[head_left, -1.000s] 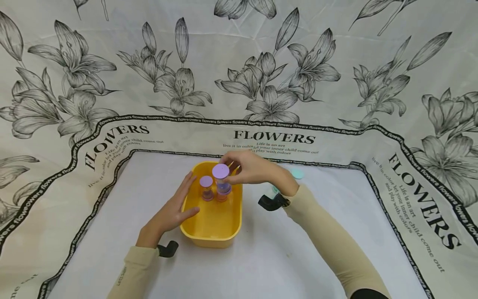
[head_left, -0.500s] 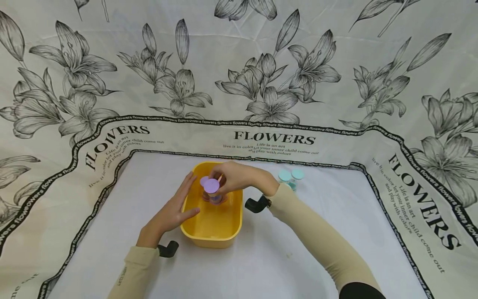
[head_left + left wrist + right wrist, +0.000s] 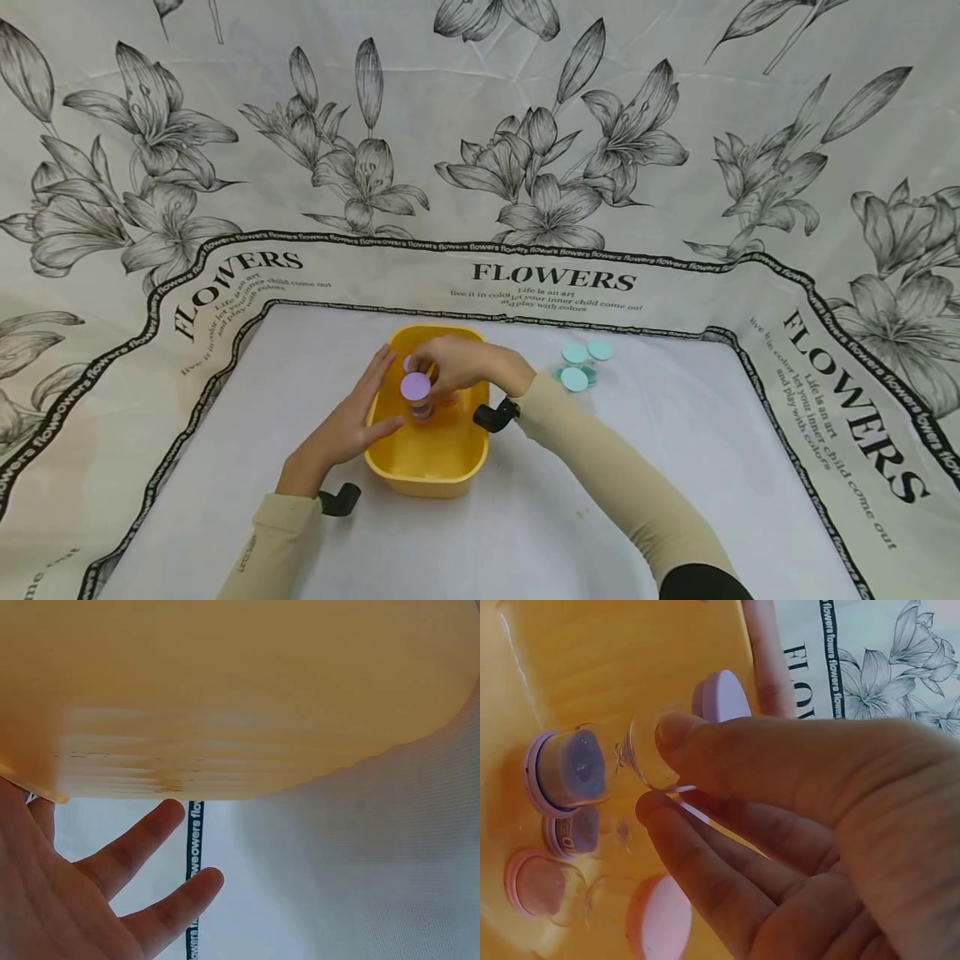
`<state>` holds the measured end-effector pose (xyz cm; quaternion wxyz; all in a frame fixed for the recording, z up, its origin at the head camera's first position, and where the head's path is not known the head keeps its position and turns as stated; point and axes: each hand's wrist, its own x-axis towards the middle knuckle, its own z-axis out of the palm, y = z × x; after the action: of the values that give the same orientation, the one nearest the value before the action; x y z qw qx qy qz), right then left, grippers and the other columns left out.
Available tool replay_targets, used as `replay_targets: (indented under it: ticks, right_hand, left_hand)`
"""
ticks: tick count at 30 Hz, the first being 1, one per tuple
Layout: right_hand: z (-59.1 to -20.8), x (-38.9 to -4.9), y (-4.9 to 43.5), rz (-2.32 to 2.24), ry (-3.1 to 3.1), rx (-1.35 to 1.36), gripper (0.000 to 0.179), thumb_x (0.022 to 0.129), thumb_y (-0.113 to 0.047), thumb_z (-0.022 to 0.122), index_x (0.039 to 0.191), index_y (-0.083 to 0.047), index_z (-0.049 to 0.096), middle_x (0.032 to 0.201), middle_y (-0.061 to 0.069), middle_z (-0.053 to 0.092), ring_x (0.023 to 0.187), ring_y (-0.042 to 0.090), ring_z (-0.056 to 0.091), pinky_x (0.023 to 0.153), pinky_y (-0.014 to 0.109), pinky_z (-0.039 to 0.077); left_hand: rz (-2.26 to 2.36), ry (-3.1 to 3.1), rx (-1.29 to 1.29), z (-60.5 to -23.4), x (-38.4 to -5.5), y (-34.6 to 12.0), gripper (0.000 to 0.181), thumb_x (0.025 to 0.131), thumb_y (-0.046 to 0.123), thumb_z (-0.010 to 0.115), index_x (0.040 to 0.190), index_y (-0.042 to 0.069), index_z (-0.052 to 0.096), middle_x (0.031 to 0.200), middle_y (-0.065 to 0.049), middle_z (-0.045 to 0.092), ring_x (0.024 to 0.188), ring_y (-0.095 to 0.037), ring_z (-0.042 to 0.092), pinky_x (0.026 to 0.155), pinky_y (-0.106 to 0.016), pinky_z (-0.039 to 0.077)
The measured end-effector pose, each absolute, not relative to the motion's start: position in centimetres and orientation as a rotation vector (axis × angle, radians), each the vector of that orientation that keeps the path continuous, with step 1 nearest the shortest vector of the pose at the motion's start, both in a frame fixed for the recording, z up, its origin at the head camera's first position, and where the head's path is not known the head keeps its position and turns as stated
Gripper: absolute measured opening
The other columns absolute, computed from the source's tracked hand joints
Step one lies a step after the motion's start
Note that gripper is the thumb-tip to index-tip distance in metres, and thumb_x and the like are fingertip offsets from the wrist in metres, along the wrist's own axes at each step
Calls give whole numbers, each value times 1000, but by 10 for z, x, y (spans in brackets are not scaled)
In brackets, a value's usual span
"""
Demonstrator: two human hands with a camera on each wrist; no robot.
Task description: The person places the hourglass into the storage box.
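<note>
Thumb and fingers of my right hand (image 3: 461,364) pinch the clear waist of a small sand timer (image 3: 416,386) with lilac caps. It stands close over the floor of a yellow plastic box (image 3: 427,454); in the right wrist view its sand (image 3: 583,766) looks bluish purple. Behind it are a second purple-capped timer (image 3: 576,831), mostly hidden, and a pink-capped timer (image 3: 660,915). My left hand (image 3: 345,427) rests along the box's left side, thumb over the rim and fingers spread straight outside the wall (image 3: 225,697).
Right of the box, three teal-capped timers (image 3: 574,380) stand grouped on the white tablecloth (image 3: 555,517). A flower-printed cloth (image 3: 555,208) rises behind the table's far edge. Black wrist mounts (image 3: 495,415) stick out from both wrists.
My right hand has carried the lilac-capped timer leftward, toward me and lower into the box. The teal-capped timers, earlier partly covered by the arm, now show. My left hand has stayed put.
</note>
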<state>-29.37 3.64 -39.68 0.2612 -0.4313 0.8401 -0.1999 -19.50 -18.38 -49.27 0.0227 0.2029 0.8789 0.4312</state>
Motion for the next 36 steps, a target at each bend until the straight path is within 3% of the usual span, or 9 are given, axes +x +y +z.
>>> replay_targets:
  ticks: [16, 23, 30, 36]
  right_hand:
    - [-419, -297, 24, -485, 2278, -1126, 29, 87, -6, 81, 112, -12, 70, 118, 4, 74, 115, 18, 68, 99, 27, 56]
    - [-428, -297, 22, -464, 2281, -1104, 29, 88, -8, 81, 114, -12, 70, 118, 3, 74, 113, 17, 67, 94, 24, 57]
    - [-427, -296, 20, -485, 2275, -1114, 19, 90, -4, 77, 107, -12, 70, 111, 1, 74, 110, 15, 68, 95, 23, 56]
    - [-422, -295, 22, -486, 2281, -1071, 34, 88, 6, 73, 118, -9, 70, 119, 6, 73, 112, 18, 68, 87, 23, 59]
  left_hand:
    - [1335, 2733, 647, -494, -197, -183, 95, 96, 29, 68, 168, 21, 7, 175, -1, -3, 161, -37, 8, 123, -69, 17]
    - [1333, 2738, 645, -494, -195, -183, 95, 96, 31, 69, 168, 21, 7, 175, -1, -3, 161, -36, 8, 123, -68, 17]
    - [1329, 2742, 619, -494, -195, -181, 97, 94, 31, 70, 168, 22, 7, 175, -1, -2, 161, -36, 9, 123, -68, 17]
    - [1320, 2740, 610, -494, -195, -181, 97, 95, 43, 67, 168, 23, 6, 175, 0, -3, 161, -35, 9, 123, -68, 18]
